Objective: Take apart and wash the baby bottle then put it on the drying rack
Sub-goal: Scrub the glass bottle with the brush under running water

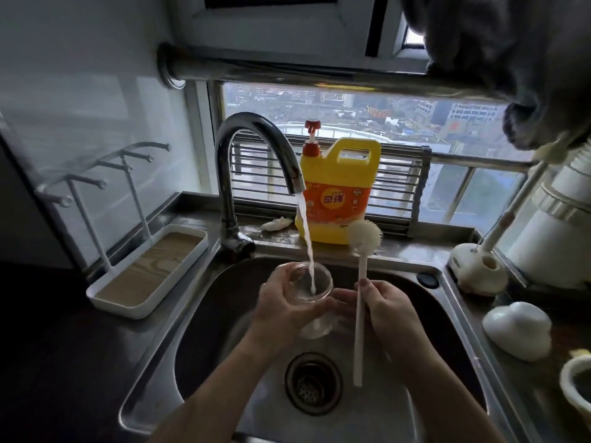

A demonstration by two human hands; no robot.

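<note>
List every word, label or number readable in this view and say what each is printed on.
"奇强": large white characters on the orange label of the yellow detergent jug behind the sink.
Smaller print on the same label: too small and blurred to read.
Red sign on a distant building outside the window: unreadable.
Nothing else carries text.

Two bare forearms reach in from the lower edge of the view, uncovered as far as the frame shows, with no sleeve, cuff or glove on either. The bare left hand (284, 310) and the bare right hand (388, 310) carry no ring, watch or bracelet. The fingernails look short and unpainted in the dim light.
</note>
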